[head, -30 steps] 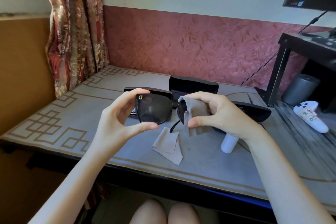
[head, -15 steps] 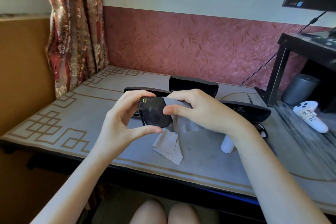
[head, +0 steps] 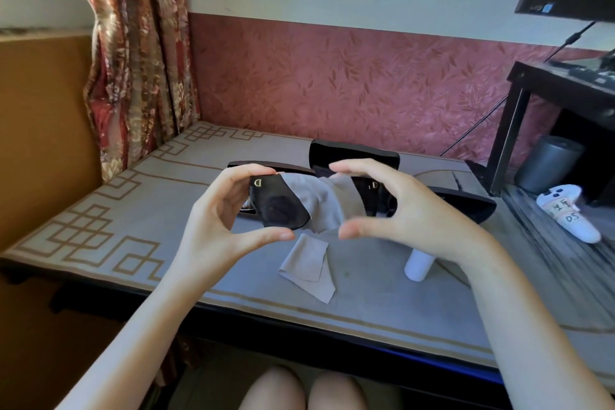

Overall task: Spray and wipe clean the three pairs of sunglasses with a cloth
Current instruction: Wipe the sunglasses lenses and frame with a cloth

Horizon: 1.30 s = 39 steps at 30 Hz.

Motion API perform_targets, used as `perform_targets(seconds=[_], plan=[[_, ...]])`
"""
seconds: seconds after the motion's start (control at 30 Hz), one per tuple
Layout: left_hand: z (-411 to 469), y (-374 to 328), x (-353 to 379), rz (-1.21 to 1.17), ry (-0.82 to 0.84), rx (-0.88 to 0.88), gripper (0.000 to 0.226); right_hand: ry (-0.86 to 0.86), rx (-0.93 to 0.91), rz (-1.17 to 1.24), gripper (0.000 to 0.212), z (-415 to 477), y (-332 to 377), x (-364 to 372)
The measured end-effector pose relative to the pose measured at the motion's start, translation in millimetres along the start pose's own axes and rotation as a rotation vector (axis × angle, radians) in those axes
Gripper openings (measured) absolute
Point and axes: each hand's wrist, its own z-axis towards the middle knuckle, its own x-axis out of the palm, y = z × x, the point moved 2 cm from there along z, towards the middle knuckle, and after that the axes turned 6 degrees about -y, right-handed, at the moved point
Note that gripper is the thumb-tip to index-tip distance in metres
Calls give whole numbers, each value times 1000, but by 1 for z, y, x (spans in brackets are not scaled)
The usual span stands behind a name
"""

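I hold a black pair of sunglasses [head: 278, 210] up over the table, lenses facing me. My left hand [head: 216, 220] grips its left end between thumb and fingers. My right hand [head: 409, 210] grips its right end the same way. A grey cloth [head: 319, 206] hangs over the middle of the pair, covering the bridge and part of both lenses. A second grey cloth [head: 307, 266] lies flat on the table below. A white spray bottle [head: 417, 266] shows beneath my right wrist, partly hidden.
Black glasses cases stand behind my hands: one at the left [head: 266, 166], one open at the back [head: 352, 156], one at the right [head: 466, 206]. A white game controller [head: 572, 213], a grey cylinder [head: 549, 163] and a black stand [head: 512, 130] are at the far right.
My right hand wiped with the cloth from the right lens over to the left lens, then moved back to the right end. The cloth now hangs over the middle.
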Motion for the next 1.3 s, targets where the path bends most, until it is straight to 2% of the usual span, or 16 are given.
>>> perform_targets(seconds=[0.1, 0.27, 0.43, 0.53, 0.63, 0.73, 0.83, 0.97, 1.1, 1.3], plan=[[0, 1, 1, 6, 5, -2, 63, -11, -45, -54, 74, -11, -11, 2], [-1, 3, -1, 27, 49, -29, 65, -160, -113, -10, 63, -12, -16, 7], [11, -13, -14, 186, 172, -101, 85, -222, -162, 25, 63, -11, -16, 9], [26, -41, -11, 371, 160, -65, 74, -216, -195, 26, 62, -10, -13, 15], [40, -58, 9, 574, 273, -35, 67, -214, -234, -8, 64, -8, -11, 23], [47, -51, 19, 736, 373, -56, 39, -242, -238, 0, 64, -9, -13, 24], [47, -42, 12, 614, 374, -139, 21, -251, -241, 17, 61, -10, -13, 24], [46, -36, -5, 509, 269, -177, 6, -268, -218, 64, 58, -10, -16, 23], [44, -36, -14, 510, 321, -172, 19, -269, -222, 67, 57, -9, -17, 24], [47, -43, -14, 565, 569, -285, 48, -231, -200, 64, 59, -11, -20, 24]])
